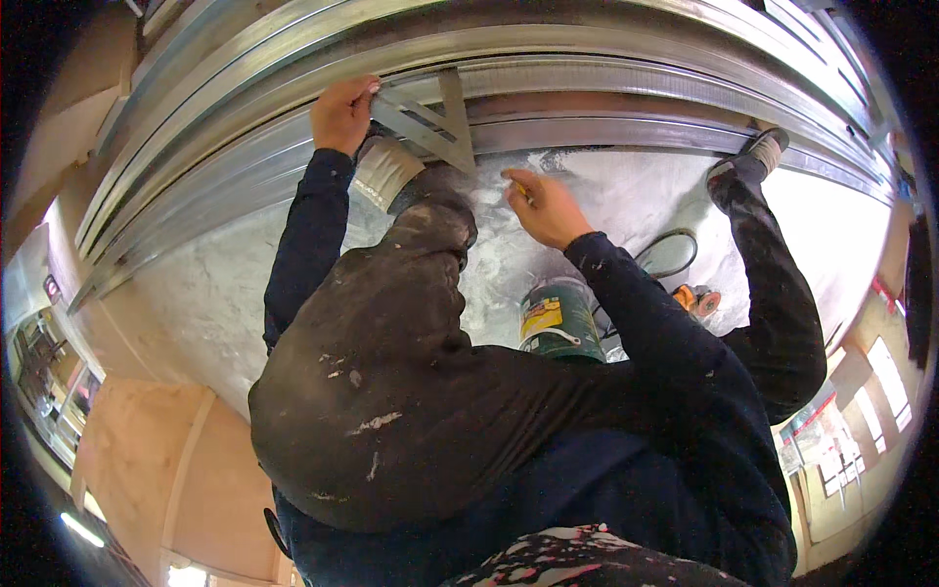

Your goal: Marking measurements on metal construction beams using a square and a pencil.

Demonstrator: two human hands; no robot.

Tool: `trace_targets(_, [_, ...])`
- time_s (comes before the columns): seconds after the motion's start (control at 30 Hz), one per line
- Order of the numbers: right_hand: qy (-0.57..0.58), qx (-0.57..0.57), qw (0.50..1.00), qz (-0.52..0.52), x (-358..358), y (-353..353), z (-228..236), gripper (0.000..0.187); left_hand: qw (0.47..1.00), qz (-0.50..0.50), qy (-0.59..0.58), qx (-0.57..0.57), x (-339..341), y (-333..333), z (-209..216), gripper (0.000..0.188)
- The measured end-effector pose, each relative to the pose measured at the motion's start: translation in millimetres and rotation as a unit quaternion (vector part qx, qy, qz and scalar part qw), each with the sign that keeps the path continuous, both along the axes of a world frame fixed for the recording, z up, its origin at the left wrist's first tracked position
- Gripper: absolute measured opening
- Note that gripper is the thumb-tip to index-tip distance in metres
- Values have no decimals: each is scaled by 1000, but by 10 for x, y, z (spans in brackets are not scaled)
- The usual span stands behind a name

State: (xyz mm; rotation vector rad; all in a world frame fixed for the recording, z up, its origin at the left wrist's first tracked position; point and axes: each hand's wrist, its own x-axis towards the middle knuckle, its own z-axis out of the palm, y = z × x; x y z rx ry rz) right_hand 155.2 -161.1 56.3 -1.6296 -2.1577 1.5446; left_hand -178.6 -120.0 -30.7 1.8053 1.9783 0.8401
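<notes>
My left hand (342,114) pinches the left end of a flat grey triangular set square (452,115), which lies against long metal profiles (587,76). Its upright edge crosses one of the profiles. Just right of the square, my right hand (550,209) is closed with the index finger bent forward. Between its fingers a small yellow thing shows, mostly hidden, so its kind is unclear. My left shoe (389,174) rests close beneath the square, by the profiles.
A dark green bucket (561,323) with a yellow label stands below my right hand. Right of it lie a dark cable loop (667,252) and an orange-and-black tool (696,299) on the dusty grey floor (220,259). My right shoe (758,157) touches the profiles at the right.
</notes>
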Motion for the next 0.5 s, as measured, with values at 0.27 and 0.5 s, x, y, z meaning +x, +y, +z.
trace_targets(0.27, [72, 97, 985, -124, -407, 327, -155, 27, 999, 17, -24, 19, 22, 40, -14, 10])
trace_targets(0.5, [33, 94, 986, -134, -640, 546, -197, 21, 999, 12, -15, 33, 8, 46, -8, 9])
